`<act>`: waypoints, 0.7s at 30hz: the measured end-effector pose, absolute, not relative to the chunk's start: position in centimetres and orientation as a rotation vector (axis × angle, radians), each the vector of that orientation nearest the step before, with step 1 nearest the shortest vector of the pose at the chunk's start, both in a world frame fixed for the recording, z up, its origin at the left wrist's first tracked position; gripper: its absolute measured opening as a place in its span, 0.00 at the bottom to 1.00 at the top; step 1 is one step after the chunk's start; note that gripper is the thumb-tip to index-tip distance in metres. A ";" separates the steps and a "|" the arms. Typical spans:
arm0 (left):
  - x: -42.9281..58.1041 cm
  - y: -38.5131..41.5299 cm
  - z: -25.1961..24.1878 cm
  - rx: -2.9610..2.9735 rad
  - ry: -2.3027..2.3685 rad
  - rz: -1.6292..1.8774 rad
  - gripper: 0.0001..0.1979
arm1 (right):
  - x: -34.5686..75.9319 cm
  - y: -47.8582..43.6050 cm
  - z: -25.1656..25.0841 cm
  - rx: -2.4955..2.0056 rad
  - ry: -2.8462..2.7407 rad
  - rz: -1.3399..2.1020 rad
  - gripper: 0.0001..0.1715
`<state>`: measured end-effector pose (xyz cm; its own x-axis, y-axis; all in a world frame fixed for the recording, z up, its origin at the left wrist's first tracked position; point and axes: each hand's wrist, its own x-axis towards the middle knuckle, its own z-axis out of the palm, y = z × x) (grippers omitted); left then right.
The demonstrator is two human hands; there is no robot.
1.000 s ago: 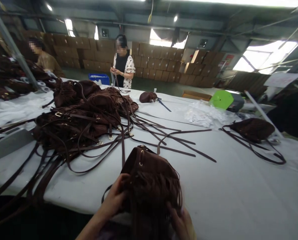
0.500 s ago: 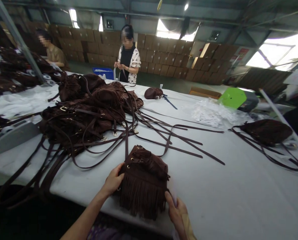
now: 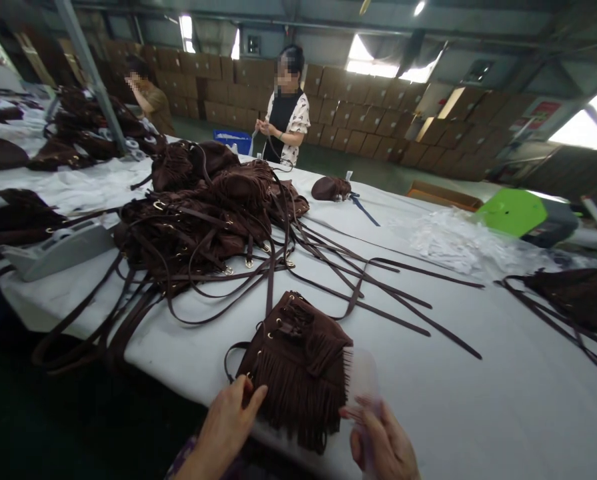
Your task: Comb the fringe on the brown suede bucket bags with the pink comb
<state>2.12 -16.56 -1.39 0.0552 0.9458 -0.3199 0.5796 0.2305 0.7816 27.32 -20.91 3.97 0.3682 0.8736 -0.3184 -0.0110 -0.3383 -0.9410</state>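
A dark brown fringed bag (image 3: 298, 363) lies on the white table in front of me, its gold eyelets along the upper left side and its fringe hanging toward the table's near edge. My left hand (image 3: 233, 417) is closed on the bag's lower left edge, with thumb and forefinger by a gold metal piece. In my right hand (image 3: 383, 437) is a pale, see-through comb (image 3: 362, 377). The comb stands at the bag's right side with its teeth facing the fringe. A thin strap loops out beside the bag's left edge.
A heap of similar brown bags (image 3: 198, 227) lies to the left, its long straps (image 3: 403, 293) trailing rightward. Another bag (image 3: 578, 300) is at the right. Clear plastic bags (image 3: 453, 240) lie near a green machine (image 3: 513, 212). A co-worker (image 3: 285, 110) stands across the table.
My left hand has slid down the bag's left side toward its lower edge. The comb in my right hand has come up beside the fringe. The view has swung left.
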 end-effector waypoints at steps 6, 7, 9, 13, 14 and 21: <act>2.0 -14.8 -4.4 1.009 1.492 0.664 0.25 | 24.0 -15.4 1.8 -1.590 -1.005 1.359 0.30; 2.2 -14.2 -4.8 0.941 1.484 0.693 0.25 | 23.8 -15.1 1.0 -1.597 -0.989 1.360 0.31; 2.8 -13.2 -5.2 0.859 1.476 0.719 0.23 | 23.6 -15.0 -0.4 -1.601 -0.977 1.337 0.32; 4.8 -12.5 -5.5 0.931 1.482 0.706 0.18 | 23.7 -15.9 -1.5 -1.588 -0.967 1.308 0.34; 5.3 -12.5 -5.7 0.952 1.484 0.712 0.17 | 23.8 -16.2 -1.6 -1.582 -0.963 1.305 0.33; 6.0 -13.5 -7.3 0.852 1.297 0.570 0.21 | 24.2 -16.9 -2.2 -1.548 -0.946 1.302 0.32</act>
